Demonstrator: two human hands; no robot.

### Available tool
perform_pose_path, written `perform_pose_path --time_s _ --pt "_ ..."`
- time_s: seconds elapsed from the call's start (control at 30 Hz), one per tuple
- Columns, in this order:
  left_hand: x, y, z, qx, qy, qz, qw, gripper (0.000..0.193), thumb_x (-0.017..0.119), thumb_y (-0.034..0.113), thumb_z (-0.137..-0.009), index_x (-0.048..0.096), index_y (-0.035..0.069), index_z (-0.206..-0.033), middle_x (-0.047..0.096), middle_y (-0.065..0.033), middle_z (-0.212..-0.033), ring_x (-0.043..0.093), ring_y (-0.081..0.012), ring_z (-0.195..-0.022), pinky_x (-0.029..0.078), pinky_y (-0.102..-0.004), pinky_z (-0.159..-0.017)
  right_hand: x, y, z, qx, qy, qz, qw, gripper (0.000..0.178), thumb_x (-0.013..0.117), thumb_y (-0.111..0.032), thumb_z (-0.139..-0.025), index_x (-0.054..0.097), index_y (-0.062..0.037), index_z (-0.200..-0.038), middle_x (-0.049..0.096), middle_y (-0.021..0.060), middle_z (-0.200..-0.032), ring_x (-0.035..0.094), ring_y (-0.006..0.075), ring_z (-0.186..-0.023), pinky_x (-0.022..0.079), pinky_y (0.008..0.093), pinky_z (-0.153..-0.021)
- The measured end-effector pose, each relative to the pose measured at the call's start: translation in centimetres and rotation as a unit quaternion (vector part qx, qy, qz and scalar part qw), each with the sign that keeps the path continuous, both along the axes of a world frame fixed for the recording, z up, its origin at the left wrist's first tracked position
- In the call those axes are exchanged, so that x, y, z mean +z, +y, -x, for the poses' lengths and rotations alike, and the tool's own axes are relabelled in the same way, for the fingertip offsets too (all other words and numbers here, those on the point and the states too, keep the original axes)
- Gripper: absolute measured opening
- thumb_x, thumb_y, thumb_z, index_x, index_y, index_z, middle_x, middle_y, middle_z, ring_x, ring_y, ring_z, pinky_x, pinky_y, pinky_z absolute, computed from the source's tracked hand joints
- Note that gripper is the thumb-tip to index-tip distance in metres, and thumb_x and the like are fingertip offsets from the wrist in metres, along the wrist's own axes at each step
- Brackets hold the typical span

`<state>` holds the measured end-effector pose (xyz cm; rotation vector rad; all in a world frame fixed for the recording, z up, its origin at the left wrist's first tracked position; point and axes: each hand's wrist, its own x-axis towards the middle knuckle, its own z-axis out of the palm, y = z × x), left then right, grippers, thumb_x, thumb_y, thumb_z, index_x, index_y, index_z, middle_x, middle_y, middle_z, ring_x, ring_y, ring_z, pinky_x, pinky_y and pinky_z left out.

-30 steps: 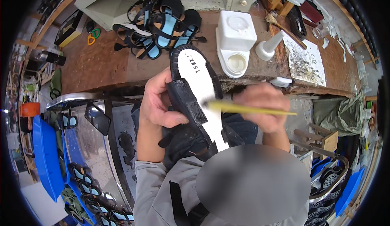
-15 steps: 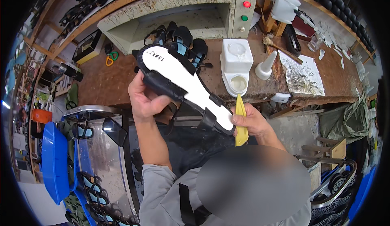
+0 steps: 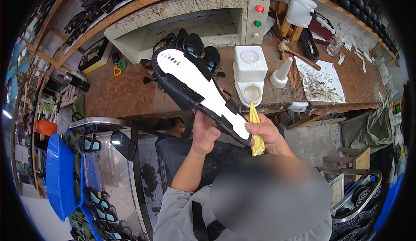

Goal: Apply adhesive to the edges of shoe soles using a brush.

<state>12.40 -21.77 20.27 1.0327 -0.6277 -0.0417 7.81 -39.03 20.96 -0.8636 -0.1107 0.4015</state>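
Observation:
A black sandal (image 3: 184, 78), its white underside facing up, slants from upper left to lower right in front of me. My left hand (image 3: 204, 132) holds it at the middle from beneath, the fingers hidden behind it and the thumb off its edge. My right hand (image 3: 267, 133) grips a slim yellow tapered tool (image 3: 258, 133), whose exact kind I cannot make out. Right-hand fingers also touch the sandal's narrow end. The tool's tip points up at the cup of a white plastic dispenser (image 3: 250, 65) on the bench.
Several black sandals (image 3: 193, 46) lie before a box-like machine (image 3: 182, 13) with red and green buttons. Beside the dispenser stand a white nozzle bottle (image 3: 281, 74), a brush (image 3: 303, 58) and a stained paper (image 3: 323, 83). A metal-edged cart (image 3: 110, 167) is at left, beside a blue basin (image 3: 60, 176).
My left hand has slid from the sandal's wide end down to its middle. The sandal has shifted little, and my right hand keeps the yellow tool at the narrow end.

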Motion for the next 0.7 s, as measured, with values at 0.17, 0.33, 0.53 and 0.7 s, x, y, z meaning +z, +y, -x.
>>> perform_pose_path --time_s 0.17,0.33,0.53,0.7 --pt "0.0 -0.6 0.8 -0.034 0.025 0.043 0.998 0.077 0.063 0.038 -0.081 0.025 -0.005 -0.133 0.038 -0.0151 -0.131 0.045 -0.0221 -0.115 0.035 -0.0339 -0.097 -1.0 -0.5 0.2 0.014 0.059 -0.049 0.997 0.017 0.062 -0.018 -0.084 0.056 -0.0038 -0.077 0.055 0.0019 -0.064 0.053 0.0092 -0.046 0.044 0.0207 -0.044" --pt "-1.4 -0.7 0.1 0.062 -0.032 -0.079 0.994 0.076 0.061 0.05 -0.08 0.039 -0.005 -0.127 0.043 -0.0204 -0.128 0.051 -0.0193 -0.105 0.042 -0.0295 -0.087 -1.7 -1.2 0.1 0.031 0.096 -0.086 0.991 0.013 0.062 -0.015 -0.083 0.058 -0.0017 -0.082 0.056 0.004 -0.065 0.051 0.0108 -0.045 0.042 0.0233 -0.043" --pt "-2.0 -0.6 0.0 0.112 -0.085 -0.13 0.982 0.053 0.057 0.038 -0.084 0.048 -0.007 -0.111 0.051 -0.0163 -0.112 0.05 -0.0215 -0.1 0.039 -0.0311 -0.087 -2.2 -1.6 -0.4 0.027 0.143 -0.121 0.982 0.014 0.062 -0.014 -0.083 0.059 0.0002 -0.086 0.056 0.0054 -0.064 0.05 0.0124 -0.044 0.041 0.0241 -0.042" --pt "-0.3 -1.7 1.4 0.163 -0.07 -0.11 0.978 0.02 0.057 0.016 -0.084 0.053 -0.004 -0.081 0.056 -0.0149 -0.088 0.051 -0.0225 -0.073 0.042 -0.0311 -0.068 -3.0 -1.9 -0.4 0.041 0.139 -0.105 0.984 0.015 0.061 -0.016 -0.084 0.059 -0.0005 -0.083 0.056 0.0068 -0.064 0.052 0.0139 -0.045 0.042 0.0248 -0.042"
